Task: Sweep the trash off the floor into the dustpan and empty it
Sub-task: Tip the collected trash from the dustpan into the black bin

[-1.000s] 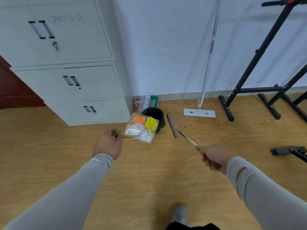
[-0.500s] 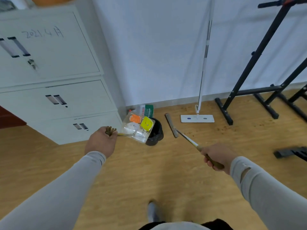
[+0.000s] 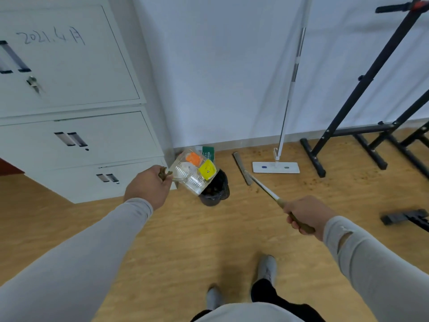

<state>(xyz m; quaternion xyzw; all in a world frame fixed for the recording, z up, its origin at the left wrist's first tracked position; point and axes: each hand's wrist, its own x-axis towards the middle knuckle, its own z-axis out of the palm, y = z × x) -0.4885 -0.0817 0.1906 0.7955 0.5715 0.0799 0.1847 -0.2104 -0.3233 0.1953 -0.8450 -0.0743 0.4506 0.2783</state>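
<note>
Now, line by line:
Left hand (image 3: 148, 185): its grip is wrapped tight on the brown handle of the dustpan, arm stretched forward in a grey sleeve.
Dustpan (image 3: 193, 174): clear plastic, held in the air and tilted, its far edge over the mouth of the bin.
Trash (image 3: 207, 169): a yellow piece and an orange piece (image 3: 193, 158) lie in the pan, with something white beside them.
Bin (image 3: 214, 190): small, black, lined with a dark bag, on the floor just beside the corner of the cabinet.
Right hand (image 3: 305, 213): its grip is clenched round the brown end of the broom handle.
Broom (image 3: 242, 168): a slim metal shaft runs from the hand down to a narrow flat head resting on the floor, right of the bin.
Floor (image 3: 209, 231): wood-look boards; small brown crumbs are scattered near the wall, around the mop and the rack feet.
Mop (image 3: 275, 167): white flat head on the floor, pole leaning against the wall.
Cabinet (image 3: 76, 126): pale metal, at the left.
Rack (image 3: 362, 126): black frame, at the right.
</note>
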